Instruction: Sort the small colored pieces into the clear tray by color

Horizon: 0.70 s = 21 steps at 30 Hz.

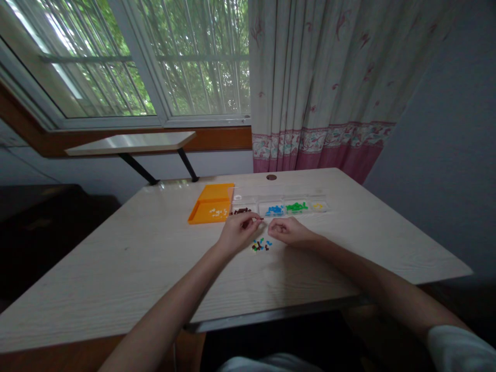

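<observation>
My left hand (241, 228) is closed in a pinch, with a tiny dark reddish-brown piece (262, 219) at its fingertips. Close by on the right, my right hand (290, 231) has its fingers curled together; whatever they hold, if anything, is hidden. Below the hands lies a small loose pile of mixed pieces (259, 245) in blue, green, yellow and brown. Just behind the hands stands a clear divided box (258, 200). Its compartments hold brown pieces (241, 211), blue pieces (275, 210), green pieces (296, 207) and yellow pieces (318, 206).
An open orange case (211, 192) with white pieces (218, 212) in it stands left of the clear box. A raised shelf (135, 143) on black legs is at the back left of the wooden table (155, 268). Behind hangs a curtain (310, 77) beside a window.
</observation>
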Each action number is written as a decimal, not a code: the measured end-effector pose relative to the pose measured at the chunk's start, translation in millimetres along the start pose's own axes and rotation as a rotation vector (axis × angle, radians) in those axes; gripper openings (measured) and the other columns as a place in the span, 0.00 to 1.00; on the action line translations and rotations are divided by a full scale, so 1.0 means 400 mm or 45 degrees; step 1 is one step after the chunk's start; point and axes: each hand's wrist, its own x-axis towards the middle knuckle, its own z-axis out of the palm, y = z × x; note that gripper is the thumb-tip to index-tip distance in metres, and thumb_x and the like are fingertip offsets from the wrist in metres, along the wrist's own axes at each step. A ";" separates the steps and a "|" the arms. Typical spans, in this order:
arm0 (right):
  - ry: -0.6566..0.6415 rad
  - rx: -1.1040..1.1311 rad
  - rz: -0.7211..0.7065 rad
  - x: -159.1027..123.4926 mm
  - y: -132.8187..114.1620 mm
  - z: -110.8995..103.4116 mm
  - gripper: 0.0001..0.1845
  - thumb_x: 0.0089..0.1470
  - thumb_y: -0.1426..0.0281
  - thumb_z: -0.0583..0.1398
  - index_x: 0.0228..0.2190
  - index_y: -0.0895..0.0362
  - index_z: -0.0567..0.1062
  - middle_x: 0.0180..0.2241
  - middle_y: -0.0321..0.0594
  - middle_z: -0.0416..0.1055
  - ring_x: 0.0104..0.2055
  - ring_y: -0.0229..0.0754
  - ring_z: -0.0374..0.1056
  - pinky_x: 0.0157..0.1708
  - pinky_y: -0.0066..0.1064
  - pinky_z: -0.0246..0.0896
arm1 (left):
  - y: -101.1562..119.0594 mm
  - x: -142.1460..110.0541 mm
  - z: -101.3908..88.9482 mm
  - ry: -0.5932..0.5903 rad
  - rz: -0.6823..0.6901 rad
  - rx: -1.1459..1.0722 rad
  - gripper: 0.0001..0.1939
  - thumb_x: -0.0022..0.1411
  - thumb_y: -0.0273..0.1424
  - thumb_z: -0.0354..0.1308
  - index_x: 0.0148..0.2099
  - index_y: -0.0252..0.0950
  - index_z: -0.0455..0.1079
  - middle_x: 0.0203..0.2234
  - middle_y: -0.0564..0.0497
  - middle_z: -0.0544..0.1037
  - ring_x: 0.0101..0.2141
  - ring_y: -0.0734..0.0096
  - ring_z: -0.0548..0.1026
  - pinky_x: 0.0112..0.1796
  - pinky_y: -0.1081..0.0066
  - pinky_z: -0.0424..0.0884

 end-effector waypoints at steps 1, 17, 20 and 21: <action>-0.055 -0.119 -0.007 -0.005 -0.002 -0.005 0.13 0.49 0.61 0.56 0.30 0.58 0.71 0.17 0.29 0.58 0.19 0.30 0.52 0.22 0.23 0.44 | 0.002 0.002 -0.004 0.046 -0.019 -0.005 0.09 0.55 0.33 0.54 0.33 0.33 0.72 0.17 0.55 0.70 0.18 0.81 0.62 0.20 0.80 0.57; -0.214 -0.468 -0.033 -0.005 0.004 -0.003 0.13 0.49 0.61 0.58 0.36 0.53 0.74 0.20 0.32 0.67 0.22 0.33 0.60 0.24 0.23 0.46 | 0.010 0.004 -0.012 0.228 -0.022 0.031 0.10 0.55 0.34 0.54 0.33 0.33 0.72 0.21 0.52 0.74 0.18 0.81 0.64 0.21 0.80 0.60; -0.213 -0.470 -0.045 -0.006 0.003 -0.009 0.13 0.49 0.60 0.58 0.34 0.54 0.75 0.19 0.32 0.67 0.22 0.32 0.60 0.24 0.22 0.46 | 0.006 0.004 -0.011 0.245 -0.017 0.032 0.11 0.55 0.35 0.54 0.34 0.33 0.73 0.20 0.53 0.74 0.18 0.81 0.64 0.22 0.80 0.60; -0.220 -0.464 -0.049 -0.006 0.003 -0.010 0.12 0.49 0.61 0.58 0.33 0.54 0.75 0.19 0.32 0.67 0.21 0.32 0.60 0.24 0.22 0.46 | 0.005 0.003 -0.011 0.248 -0.015 0.028 0.11 0.55 0.35 0.55 0.33 0.33 0.73 0.20 0.52 0.74 0.19 0.81 0.64 0.22 0.80 0.60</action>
